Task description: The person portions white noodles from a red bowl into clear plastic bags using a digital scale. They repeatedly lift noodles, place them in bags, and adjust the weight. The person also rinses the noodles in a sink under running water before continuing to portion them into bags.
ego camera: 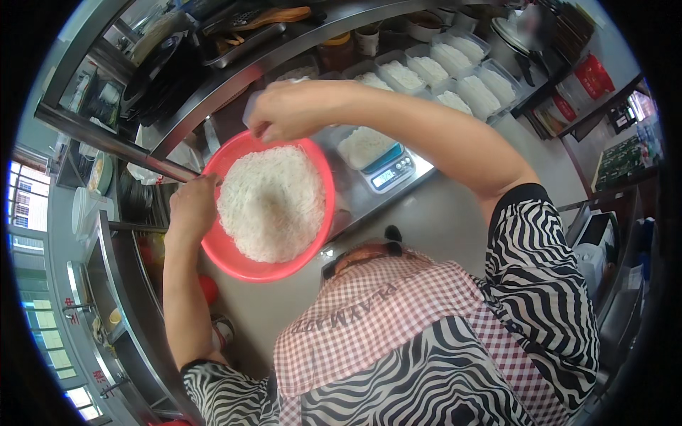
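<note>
A red plastic basin (266,274) heaped with thin white rice noodles (274,205) is before me, partly beyond the counter's edge. My left hand (193,205) grips its left rim. Over the far rim, my right hand (290,111) is bent around a clear plastic piece (250,109); the hand hides most of it, so its full shape cannot be seen. Right of the basin, a clear plastic container (365,146) of noodles rests on a digital kitchen scale (393,174) with a lit display.
Several noodle-filled clear containers (402,76) stand in rows along the steel counter (354,205). A metal overhead shelf (234,90) and its post (120,141) are close on the left. Lidded jar (337,47) and pot (509,37) sit farther back.
</note>
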The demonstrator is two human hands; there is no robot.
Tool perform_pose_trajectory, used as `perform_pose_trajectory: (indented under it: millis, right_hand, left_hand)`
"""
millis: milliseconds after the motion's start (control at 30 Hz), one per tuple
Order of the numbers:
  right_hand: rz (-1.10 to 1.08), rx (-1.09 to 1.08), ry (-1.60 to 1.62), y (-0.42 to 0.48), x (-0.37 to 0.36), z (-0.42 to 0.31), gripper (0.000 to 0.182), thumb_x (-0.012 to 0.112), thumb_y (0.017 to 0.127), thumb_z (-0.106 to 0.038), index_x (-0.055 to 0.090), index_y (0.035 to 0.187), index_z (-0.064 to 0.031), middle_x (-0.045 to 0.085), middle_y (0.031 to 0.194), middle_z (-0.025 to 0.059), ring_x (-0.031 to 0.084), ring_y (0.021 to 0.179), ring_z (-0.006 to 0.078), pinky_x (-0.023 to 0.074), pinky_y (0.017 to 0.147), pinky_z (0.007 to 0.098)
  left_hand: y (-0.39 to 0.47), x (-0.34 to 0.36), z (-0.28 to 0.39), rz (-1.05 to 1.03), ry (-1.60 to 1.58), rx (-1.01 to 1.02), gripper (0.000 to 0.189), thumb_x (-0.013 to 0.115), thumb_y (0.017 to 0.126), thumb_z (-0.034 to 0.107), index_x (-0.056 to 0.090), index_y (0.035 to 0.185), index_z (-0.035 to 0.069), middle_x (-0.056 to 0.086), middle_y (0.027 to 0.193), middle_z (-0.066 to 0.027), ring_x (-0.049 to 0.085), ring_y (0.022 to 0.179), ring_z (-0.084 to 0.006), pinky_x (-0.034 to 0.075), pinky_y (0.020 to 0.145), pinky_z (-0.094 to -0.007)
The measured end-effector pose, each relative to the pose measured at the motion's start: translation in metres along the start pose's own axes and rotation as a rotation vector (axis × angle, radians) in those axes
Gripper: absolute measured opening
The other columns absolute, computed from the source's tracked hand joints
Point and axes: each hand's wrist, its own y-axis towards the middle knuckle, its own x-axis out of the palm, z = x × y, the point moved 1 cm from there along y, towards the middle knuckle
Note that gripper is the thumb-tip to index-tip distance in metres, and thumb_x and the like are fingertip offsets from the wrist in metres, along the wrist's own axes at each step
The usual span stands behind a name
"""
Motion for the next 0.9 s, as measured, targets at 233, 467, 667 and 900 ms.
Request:
perform_pose_trajectory:
  millis: [233, 467, 667, 900]
  right_hand:
    - [0.022, 0.331, -0.143, -0.065, 0.022, 0.118, 0.028, 0.061, 0.082, -0.022, 0.067, 0.104, -0.0071, 0.066, 0.103, 0.0161, 0.062, 0.097, 0.0332, 0.0489, 0.086, 0.0408]
    - [0.130, 0.432, -0.107, -0.113, 0.081, 0.180, 0.021, 0.061, 0.079, -0.018, 0.070, 0.095, -0.0094, 0.068, 0.098, 0.0126, 0.064, 0.097, 0.0314, 0.0509, 0.082, 0.0438]
    - [0.067, 0.526, -0.417, -0.111, 0.150, 0.193, 0.019, 0.058, 0.080, -0.016, 0.070, 0.086, -0.0017, 0.068, 0.089, 0.0192, 0.066, 0.087, 0.0334, 0.0524, 0.073, 0.0452]
    - [0.270, 0.509, 0.367, -0.129, 0.062, 0.173, 0.018, 0.057, 0.083, -0.018, 0.070, 0.084, -0.0051, 0.068, 0.079, 0.0130, 0.066, 0.076, 0.0267, 0.0507, 0.069, 0.0406]
  left_hand:
    - [-0.007, 0.044, 0.026, 0.182, -0.536, -0.054, 0.016, 0.054, 0.084, 0.007, 0.064, 0.097, 0.006, 0.065, 0.082, -0.0158, 0.064, 0.078, -0.0325, 0.049, 0.068, -0.0402]
    - [-0.045, 0.136, 0.077, 0.269, -0.946, -0.300, 0.014, 0.057, 0.089, 0.005, 0.064, 0.099, 0.001, 0.066, 0.081, -0.0088, 0.061, 0.069, -0.0132, 0.048, 0.064, -0.0265]
    - [-0.027, 0.104, 0.125, 0.312, -1.104, -0.260, 0.012, 0.057, 0.088, 0.000, 0.064, 0.098, -0.001, 0.064, 0.079, -0.0059, 0.059, 0.069, -0.0101, 0.047, 0.063, -0.0234]
    - [0.032, 0.066, 0.171, 0.356, -1.185, -0.006, 0.016, 0.057, 0.088, 0.001, 0.064, 0.102, 0.000, 0.063, 0.081, -0.0073, 0.059, 0.068, -0.0108, 0.047, 0.063, -0.0234]
